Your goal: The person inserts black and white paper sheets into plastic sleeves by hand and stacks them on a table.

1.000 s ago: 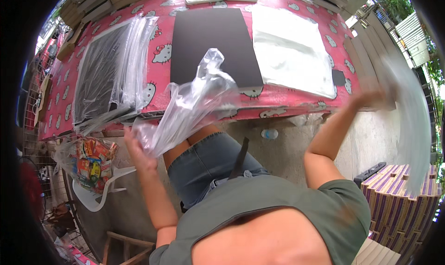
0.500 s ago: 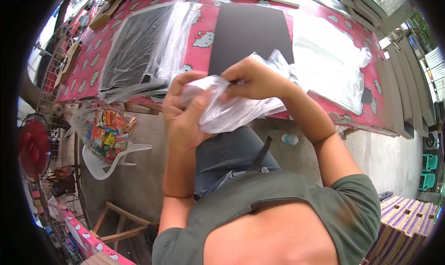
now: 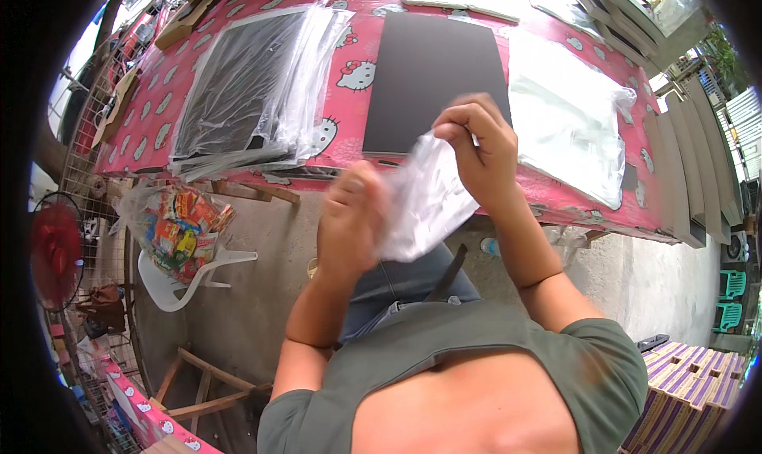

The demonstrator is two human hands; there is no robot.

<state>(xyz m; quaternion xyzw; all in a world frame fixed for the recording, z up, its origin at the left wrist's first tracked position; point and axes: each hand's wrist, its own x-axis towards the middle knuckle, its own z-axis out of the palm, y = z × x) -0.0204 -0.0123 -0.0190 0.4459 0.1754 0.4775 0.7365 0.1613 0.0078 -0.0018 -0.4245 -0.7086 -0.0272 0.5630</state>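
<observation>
A clear plastic bag (image 3: 432,204) hangs stretched between my two hands, just off the table's near edge. My right hand (image 3: 482,148) pinches its upper right part, fingers curled. My left hand (image 3: 349,220), smeared by motion, is closed on the bag's left side. Beyond them a flat black board (image 3: 436,77) lies bare on the table. Left of that board is a pile of black boards in clear plastic sleeves (image 3: 238,89). A stack of whitish clear plastic bags (image 3: 563,109) lies to the right, close to my right hand.
The table (image 3: 349,140) wears a pink cat-print cover. Grey-brown panels (image 3: 690,160) stand along its right end. At left, a bag of colourful packets (image 3: 182,228) rests on a white plastic chair (image 3: 171,283), near a red fan (image 3: 57,252). Bundled slats (image 3: 690,382) are stacked lower right.
The bunched plastic bag has been drawn out longer and lower. My left hand has moved right and down toward me, and my right hand has shifted right, uncovering more of the black board.
</observation>
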